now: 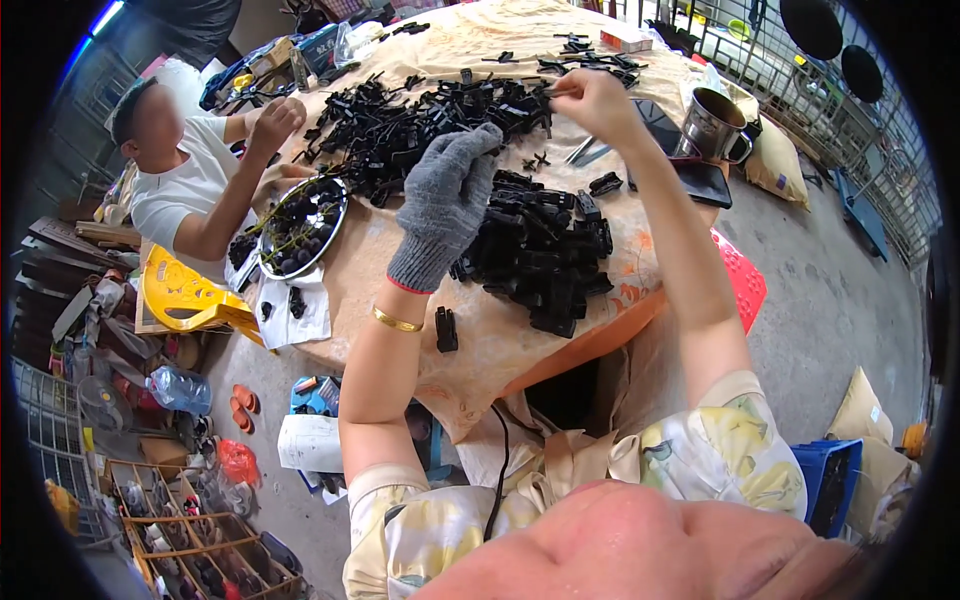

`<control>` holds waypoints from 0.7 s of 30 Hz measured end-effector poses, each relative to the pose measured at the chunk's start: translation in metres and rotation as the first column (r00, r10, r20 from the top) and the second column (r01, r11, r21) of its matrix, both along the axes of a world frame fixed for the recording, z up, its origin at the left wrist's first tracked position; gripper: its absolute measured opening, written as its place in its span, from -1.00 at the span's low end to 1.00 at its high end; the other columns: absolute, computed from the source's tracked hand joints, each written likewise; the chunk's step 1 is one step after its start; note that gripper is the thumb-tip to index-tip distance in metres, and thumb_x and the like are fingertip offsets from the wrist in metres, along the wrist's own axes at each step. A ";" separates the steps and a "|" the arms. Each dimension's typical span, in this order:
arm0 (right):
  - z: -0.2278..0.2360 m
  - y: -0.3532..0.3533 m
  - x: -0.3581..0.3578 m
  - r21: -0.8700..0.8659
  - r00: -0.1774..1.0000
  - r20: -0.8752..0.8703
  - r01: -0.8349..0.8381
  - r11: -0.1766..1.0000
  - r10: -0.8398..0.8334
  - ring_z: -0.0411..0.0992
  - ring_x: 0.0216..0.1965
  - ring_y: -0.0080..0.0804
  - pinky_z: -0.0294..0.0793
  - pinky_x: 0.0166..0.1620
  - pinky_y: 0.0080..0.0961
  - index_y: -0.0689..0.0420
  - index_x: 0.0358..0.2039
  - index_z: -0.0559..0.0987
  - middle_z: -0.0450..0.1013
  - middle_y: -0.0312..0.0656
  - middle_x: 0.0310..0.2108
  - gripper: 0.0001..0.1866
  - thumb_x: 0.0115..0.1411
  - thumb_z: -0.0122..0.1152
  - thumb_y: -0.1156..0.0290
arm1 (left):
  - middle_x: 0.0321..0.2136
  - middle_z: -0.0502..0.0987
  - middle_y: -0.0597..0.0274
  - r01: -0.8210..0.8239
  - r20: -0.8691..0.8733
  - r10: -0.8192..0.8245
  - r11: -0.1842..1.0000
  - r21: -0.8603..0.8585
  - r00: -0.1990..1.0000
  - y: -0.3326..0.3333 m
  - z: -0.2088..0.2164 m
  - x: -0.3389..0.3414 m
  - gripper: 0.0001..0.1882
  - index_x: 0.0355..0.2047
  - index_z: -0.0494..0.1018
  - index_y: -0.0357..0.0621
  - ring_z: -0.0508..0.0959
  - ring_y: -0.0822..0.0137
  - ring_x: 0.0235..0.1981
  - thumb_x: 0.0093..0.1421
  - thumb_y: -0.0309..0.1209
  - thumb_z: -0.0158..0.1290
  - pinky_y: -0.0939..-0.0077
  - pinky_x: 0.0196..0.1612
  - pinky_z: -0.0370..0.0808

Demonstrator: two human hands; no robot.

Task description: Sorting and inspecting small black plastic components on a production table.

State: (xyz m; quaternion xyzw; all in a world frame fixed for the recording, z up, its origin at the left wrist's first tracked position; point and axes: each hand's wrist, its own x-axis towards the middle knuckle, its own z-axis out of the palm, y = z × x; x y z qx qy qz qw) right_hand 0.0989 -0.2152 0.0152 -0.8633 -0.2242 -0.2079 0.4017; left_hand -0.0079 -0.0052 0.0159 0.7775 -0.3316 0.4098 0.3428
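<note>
My left hand (pixel 450 195), in a grey knit glove, is held above the table with its fingers curled closed. Whatever lies in its fingers is too dark and small to make out. Farther right and higher, my bare right hand (pixel 597 105) pinches with thumb and fingertips at the right edge of a wide heap of small black plastic parts (pixel 400 125); what sits in the pinch is unclear. Nearer me lies a pile of larger black plastic pieces (pixel 540 250), just right of the gloved hand. One black piece (pixel 446 329) lies apart by the table's near edge.
A patterned cloth (pixel 340 320) covers the table. At the left, a person (pixel 190 160) in a white shirt sits by a metal dish (pixel 264 258) of dark grapes. A steel mug (pixel 711 125) and a dark phone (pixel 704 184) stand at the right. A red stool (pixel 738 280) is beside the table.
</note>
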 end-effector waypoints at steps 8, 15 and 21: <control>-0.028 -0.027 0.071 -0.724 0.868 0.110 0.403 0.560 -0.483 0.44 -0.22 -0.16 0.44 -0.19 -0.30 0.09 -0.39 0.55 0.46 -0.05 -0.30 -0.81 -0.02 0.00 0.43 | -0.30 0.48 0.06 0.160 -0.033 -0.158 0.982 0.099 0.987 -0.007 -0.003 -0.013 -0.62 -0.12 0.33 -0.14 0.51 0.11 -0.31 -0.01 -0.53 -0.02 0.35 -0.25 0.46; -0.026 -0.027 0.073 -0.717 0.918 0.214 0.379 0.585 -0.333 0.45 -0.32 -0.11 0.45 -0.29 -0.26 0.13 -0.45 0.55 0.47 -0.03 -0.44 -0.83 -0.10 0.06 0.43 | -0.35 0.49 0.04 0.248 -0.152 -0.216 0.940 0.234 0.964 0.002 0.002 -0.015 -0.64 -0.14 0.36 -0.13 0.50 0.07 -0.33 0.03 -0.34 0.06 0.35 -0.28 0.46; 0.002 0.023 0.003 0.100 0.991 0.037 -0.133 0.986 0.130 0.33 -0.61 -0.66 0.29 -0.55 -0.69 0.23 -0.39 0.53 0.39 -0.32 -0.64 -0.65 -0.06 0.27 0.20 | 0.00 0.30 0.08 0.159 -0.197 -0.235 0.927 -0.338 0.952 0.006 -0.024 0.016 -0.34 0.03 0.20 -0.27 0.35 0.29 -0.01 -0.07 -0.41 0.22 0.52 0.02 0.35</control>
